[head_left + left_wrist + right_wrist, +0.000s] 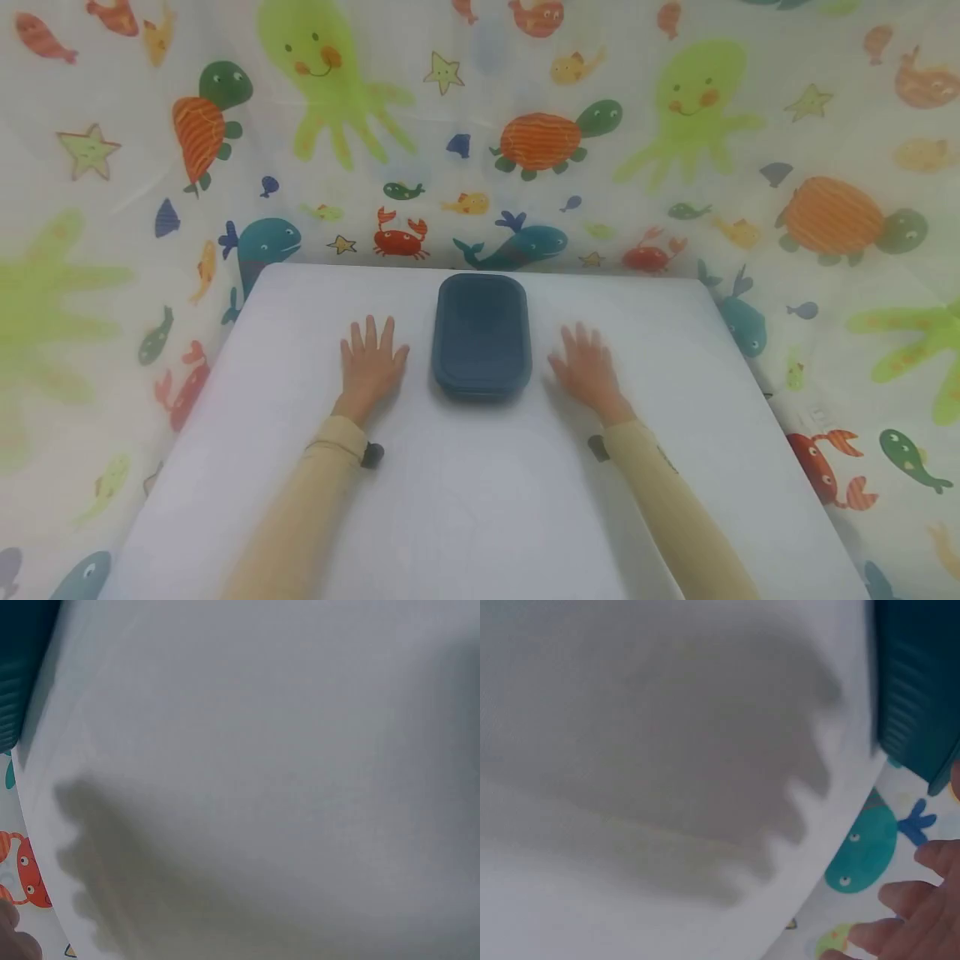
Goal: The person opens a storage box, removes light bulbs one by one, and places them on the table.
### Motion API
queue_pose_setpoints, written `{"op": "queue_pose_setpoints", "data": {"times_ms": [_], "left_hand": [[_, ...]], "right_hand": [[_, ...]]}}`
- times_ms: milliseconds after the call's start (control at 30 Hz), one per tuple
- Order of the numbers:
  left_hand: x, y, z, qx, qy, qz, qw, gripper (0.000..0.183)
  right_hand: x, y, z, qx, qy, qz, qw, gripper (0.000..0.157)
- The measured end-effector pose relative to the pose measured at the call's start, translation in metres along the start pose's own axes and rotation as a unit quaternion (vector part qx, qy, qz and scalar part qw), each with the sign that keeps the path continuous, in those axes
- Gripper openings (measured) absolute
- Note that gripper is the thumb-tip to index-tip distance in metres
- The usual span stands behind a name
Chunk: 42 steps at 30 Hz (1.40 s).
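Left grip: I had the left grip [369, 365] released, fingers spread and holding nothing, just left of the box.
Right grip: the right grip [588, 367] was released too, fingers fanned, slightly blurred, just right of the box.
Shadows: wrist views showed finger shadows on the tabletop [480, 508], so I took both grips to be hovering above it.
Blue box: the blue box [482, 329] lay between the grips, touching neither, its long sides facing my thumbs.
Uneven contact: I judged that if one grip touched first, the box could skid or turn sideways.
Smooth walls: a shallow hold on those walls might slip, and lifting by the top alone could pull a loose lid free; I couldn't tell whether it was fastened.
Far edge: the box sat close to it, so a far-going push could tip it off towards the patterned cloth [480, 218].
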<state>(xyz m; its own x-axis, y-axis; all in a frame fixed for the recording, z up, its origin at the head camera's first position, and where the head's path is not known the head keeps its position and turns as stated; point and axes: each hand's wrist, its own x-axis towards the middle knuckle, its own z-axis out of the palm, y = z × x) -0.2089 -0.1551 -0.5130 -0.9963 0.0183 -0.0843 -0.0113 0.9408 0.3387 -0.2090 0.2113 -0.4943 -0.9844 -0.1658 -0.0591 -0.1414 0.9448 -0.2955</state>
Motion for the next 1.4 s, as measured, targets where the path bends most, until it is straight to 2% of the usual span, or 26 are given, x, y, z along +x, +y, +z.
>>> {"op": "queue_pose_setpoints", "data": {"times_ms": [100, 167, 233, 333, 500, 700, 967, 1067, 1233, 1300, 1400], "left_hand": [[0.002, 0.003, 0.005, -0.060, -0.004, 0.029, 0.9978, 0.070], [0.003, 0.007, 0.007, -0.117, -0.015, 0.058, 0.9913, 0.072], [0.002, 0.012, 0.007, -0.183, -0.034, 0.084, 0.9789, 0.075], [0.001, 0.018, 0.010, -0.243, -0.074, 0.109, 0.9611, 0.083], [-0.003, 0.022, 0.015, -0.285, -0.124, 0.126, 0.9420, 0.096], [-0.005, 0.026, 0.018, -0.282, -0.133, 0.149, 0.9383, 0.102], [-0.004, 0.031, 0.016, -0.281, -0.131, 0.153, 0.9384, 0.106], [-0.002, 0.031, 0.017, -0.279, -0.127, 0.159, 0.9385, 0.107], [-0.003, 0.031, 0.018, -0.282, -0.130, 0.150, 0.9387, 0.111], [-0.003, 0.030, 0.018, -0.286, -0.134, 0.144, 0.9378, 0.111], [-0.004, 0.031, 0.018, -0.287, -0.135, 0.138, 0.9382, 0.111]], "right_hand": [[0.000, -0.006, -0.002, 0.031, -0.015, -0.017, 0.999, 0.064], [0.000, -0.012, -0.004, 0.059, -0.025, -0.024, 0.998, 0.064], [0.000, -0.017, -0.005, 0.080, -0.037, -0.033, 0.996, 0.064], [0.000, -0.024, -0.005, 0.103, -0.047, -0.043, 0.993, 0.063], [0.002, -0.031, 0.000, 0.089, -0.050, -0.080, 0.992, 0.061], [0.002, -0.030, 0.007, 0.051, -0.020, -0.127, 0.990, 0.056], [0.001, -0.031, 0.006, 0.038, 0.016, -0.169, 0.985, 0.049], [0.001, -0.029, 0.004, 0.030, 0.009, -0.180, 0.983, 0.059], [0.000, -0.025, 0.005, 0.038, -0.024, -0.200, 0.979, 0.089], [0.000, -0.023, 0.006, 0.046, -0.023, -0.213, 0.976, 0.094], [0.000, -0.021, 0.009, 0.053, -0.005, -0.230, 0.972, 0.093]]}}
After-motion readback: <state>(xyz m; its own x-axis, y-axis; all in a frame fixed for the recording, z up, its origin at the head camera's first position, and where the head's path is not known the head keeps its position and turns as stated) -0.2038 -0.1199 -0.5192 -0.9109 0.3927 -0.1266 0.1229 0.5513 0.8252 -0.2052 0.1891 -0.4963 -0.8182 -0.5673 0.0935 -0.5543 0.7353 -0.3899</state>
